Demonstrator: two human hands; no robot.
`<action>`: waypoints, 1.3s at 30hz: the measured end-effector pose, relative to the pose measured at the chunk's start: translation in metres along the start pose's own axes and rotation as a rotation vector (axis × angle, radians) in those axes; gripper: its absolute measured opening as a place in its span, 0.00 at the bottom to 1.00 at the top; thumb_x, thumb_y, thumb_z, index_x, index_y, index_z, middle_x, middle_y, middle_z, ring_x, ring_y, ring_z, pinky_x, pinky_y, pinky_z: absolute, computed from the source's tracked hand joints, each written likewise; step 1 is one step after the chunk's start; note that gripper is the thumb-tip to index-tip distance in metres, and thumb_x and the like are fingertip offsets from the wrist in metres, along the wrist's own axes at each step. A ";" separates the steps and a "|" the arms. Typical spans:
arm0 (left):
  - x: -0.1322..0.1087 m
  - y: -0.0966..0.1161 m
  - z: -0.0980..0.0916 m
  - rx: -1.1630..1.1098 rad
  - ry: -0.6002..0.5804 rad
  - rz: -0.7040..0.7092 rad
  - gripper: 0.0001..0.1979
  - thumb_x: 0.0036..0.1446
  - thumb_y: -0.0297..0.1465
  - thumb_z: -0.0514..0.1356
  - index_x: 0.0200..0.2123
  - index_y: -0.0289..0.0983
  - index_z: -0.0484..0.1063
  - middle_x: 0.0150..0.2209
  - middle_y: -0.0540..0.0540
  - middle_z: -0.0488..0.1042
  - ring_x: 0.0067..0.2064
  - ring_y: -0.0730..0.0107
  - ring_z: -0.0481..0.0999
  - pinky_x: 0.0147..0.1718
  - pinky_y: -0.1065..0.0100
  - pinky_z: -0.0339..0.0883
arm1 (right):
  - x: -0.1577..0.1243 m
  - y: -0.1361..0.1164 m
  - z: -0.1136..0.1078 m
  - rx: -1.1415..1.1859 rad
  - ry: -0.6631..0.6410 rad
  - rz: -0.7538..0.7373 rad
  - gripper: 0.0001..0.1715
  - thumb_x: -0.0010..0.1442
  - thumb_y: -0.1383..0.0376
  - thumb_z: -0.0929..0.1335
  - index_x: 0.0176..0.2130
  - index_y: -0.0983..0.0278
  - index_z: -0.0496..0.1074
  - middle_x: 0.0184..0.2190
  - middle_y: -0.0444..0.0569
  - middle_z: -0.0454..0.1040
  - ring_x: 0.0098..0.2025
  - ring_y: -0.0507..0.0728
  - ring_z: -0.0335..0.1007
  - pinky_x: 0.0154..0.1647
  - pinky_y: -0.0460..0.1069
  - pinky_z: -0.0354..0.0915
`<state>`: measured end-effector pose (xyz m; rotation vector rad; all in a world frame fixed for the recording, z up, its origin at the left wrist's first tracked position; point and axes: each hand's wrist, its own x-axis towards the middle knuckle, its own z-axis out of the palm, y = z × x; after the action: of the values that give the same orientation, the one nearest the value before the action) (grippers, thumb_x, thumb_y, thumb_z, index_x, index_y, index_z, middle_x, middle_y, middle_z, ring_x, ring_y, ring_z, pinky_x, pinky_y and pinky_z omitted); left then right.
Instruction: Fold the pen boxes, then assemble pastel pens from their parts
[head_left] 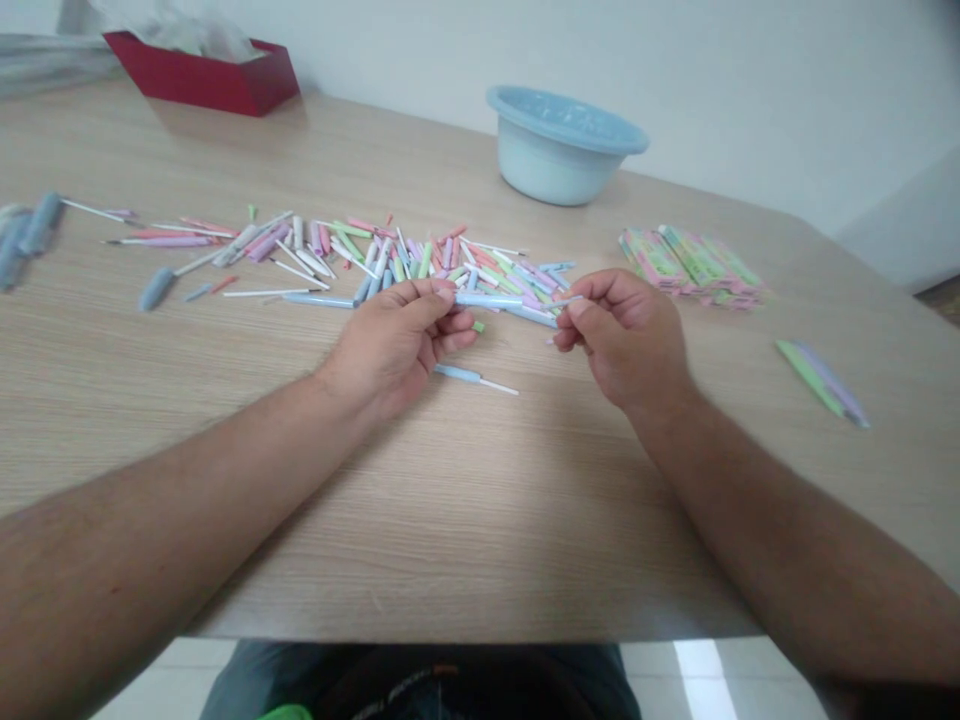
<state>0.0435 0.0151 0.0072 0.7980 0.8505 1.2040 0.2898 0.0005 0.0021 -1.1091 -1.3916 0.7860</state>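
Probably a small workroom: pen parts (424,260) strewn over a wood-grain table (465,520), plain wall (397,55), tiled floor (660,690).

There were two bare hands, one left hand (394,340) and one right hand (626,335), with one pale blue barrel (487,299) and one thin piece (556,303) held between them. The table (465,520), a single one, bore one blue part with a white stem (459,374) lying by itself, and dozens of pastel pen parts (424,260), overlapped too much for an exact count. Pens numbered two: one green pen (810,378) and one purple pen (832,383). There was one stack of packets (690,268), its number uncertain, one blue basin (555,165) and one red box (196,80).
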 end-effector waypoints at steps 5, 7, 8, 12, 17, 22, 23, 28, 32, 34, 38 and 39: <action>0.004 -0.006 -0.004 0.073 -0.024 0.054 0.04 0.71 0.24 0.66 0.42 0.38 0.77 0.34 0.49 0.80 0.35 0.73 0.83 0.36 0.71 0.82 | 0.004 0.001 -0.003 0.019 0.034 0.017 0.06 0.65 0.64 0.76 0.42 0.58 0.77 0.31 0.42 0.80 0.27 0.52 0.76 0.28 0.49 0.73; 0.003 -0.008 -0.008 0.252 -0.045 0.183 0.08 0.67 0.24 0.69 0.45 0.39 0.75 0.34 0.51 0.79 0.34 0.70 0.83 0.35 0.68 0.81 | 0.004 0.001 -0.003 0.043 0.039 0.031 0.05 0.65 0.65 0.76 0.41 0.58 0.77 0.31 0.42 0.80 0.27 0.52 0.76 0.28 0.48 0.72; 0.002 -0.008 -0.010 0.382 -0.055 0.279 0.11 0.64 0.25 0.71 0.46 0.40 0.74 0.34 0.51 0.79 0.34 0.69 0.82 0.35 0.67 0.80 | 0.003 0.000 -0.003 0.053 0.042 0.035 0.05 0.65 0.65 0.75 0.41 0.58 0.77 0.31 0.42 0.81 0.27 0.52 0.76 0.28 0.48 0.72; -0.005 -0.008 -0.015 0.837 -0.086 0.613 0.15 0.61 0.27 0.73 0.49 0.41 0.76 0.41 0.50 0.81 0.38 0.67 0.80 0.41 0.64 0.76 | 0.004 0.000 -0.004 0.085 0.055 0.035 0.03 0.66 0.66 0.75 0.41 0.58 0.78 0.31 0.43 0.82 0.26 0.51 0.76 0.28 0.48 0.72; -0.007 -0.011 -0.017 0.848 -0.110 0.660 0.15 0.62 0.27 0.71 0.50 0.41 0.75 0.41 0.51 0.80 0.38 0.69 0.79 0.39 0.65 0.73 | 0.003 0.002 -0.004 0.087 0.058 0.041 0.04 0.66 0.67 0.75 0.41 0.58 0.78 0.31 0.42 0.82 0.26 0.51 0.76 0.28 0.47 0.72; -0.007 -0.008 -0.014 0.790 -0.093 0.622 0.11 0.61 0.27 0.73 0.43 0.40 0.75 0.36 0.50 0.78 0.36 0.69 0.79 0.36 0.67 0.73 | 0.003 0.003 -0.004 0.076 0.052 0.040 0.04 0.66 0.67 0.75 0.41 0.58 0.78 0.31 0.41 0.82 0.25 0.50 0.76 0.27 0.46 0.72; -0.007 -0.008 -0.012 0.745 -0.089 0.566 0.11 0.61 0.27 0.73 0.41 0.40 0.75 0.35 0.50 0.78 0.34 0.69 0.79 0.34 0.67 0.73 | 0.003 0.003 -0.003 0.078 0.050 0.037 0.04 0.66 0.67 0.75 0.41 0.58 0.78 0.31 0.41 0.82 0.25 0.50 0.77 0.27 0.45 0.71; -0.003 -0.007 -0.005 0.307 -0.046 0.245 0.12 0.60 0.24 0.73 0.38 0.40 0.72 0.31 0.50 0.78 0.32 0.66 0.84 0.28 0.69 0.80 | 0.004 0.002 -0.003 0.082 0.049 0.029 0.04 0.65 0.68 0.74 0.40 0.58 0.78 0.30 0.40 0.82 0.25 0.50 0.77 0.26 0.45 0.71; 0.000 -0.007 -0.001 0.026 -0.026 0.054 0.11 0.62 0.18 0.67 0.39 0.39 0.71 0.31 0.52 0.79 0.32 0.67 0.87 0.26 0.71 0.82 | 0.005 0.002 -0.002 0.060 0.060 0.034 0.04 0.64 0.67 0.74 0.40 0.58 0.78 0.30 0.40 0.82 0.25 0.50 0.76 0.26 0.46 0.71; 0.000 -0.007 0.000 -0.028 -0.031 0.002 0.11 0.64 0.17 0.65 0.41 0.38 0.72 0.31 0.51 0.80 0.31 0.67 0.87 0.26 0.72 0.83 | 0.005 0.003 -0.002 0.063 0.054 0.034 0.05 0.63 0.67 0.75 0.40 0.58 0.78 0.29 0.40 0.81 0.25 0.51 0.76 0.26 0.46 0.71; -0.003 -0.006 0.001 -0.060 -0.037 -0.023 0.10 0.66 0.17 0.65 0.41 0.38 0.73 0.30 0.51 0.81 0.31 0.67 0.87 0.25 0.72 0.83 | 0.004 0.003 -0.001 0.052 0.038 0.023 0.05 0.63 0.65 0.76 0.40 0.58 0.78 0.28 0.39 0.80 0.25 0.51 0.77 0.26 0.46 0.72; -0.003 -0.006 0.002 -0.060 -0.034 -0.022 0.10 0.66 0.17 0.65 0.41 0.38 0.73 0.31 0.50 0.81 0.31 0.67 0.88 0.25 0.72 0.83 | 0.003 0.002 -0.001 0.046 0.034 0.016 0.05 0.63 0.65 0.76 0.41 0.59 0.78 0.28 0.39 0.80 0.25 0.51 0.77 0.27 0.46 0.73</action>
<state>0.0472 0.0108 0.0029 0.7565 0.7895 1.1880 0.2913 0.0043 0.0012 -1.0946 -1.3316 0.8036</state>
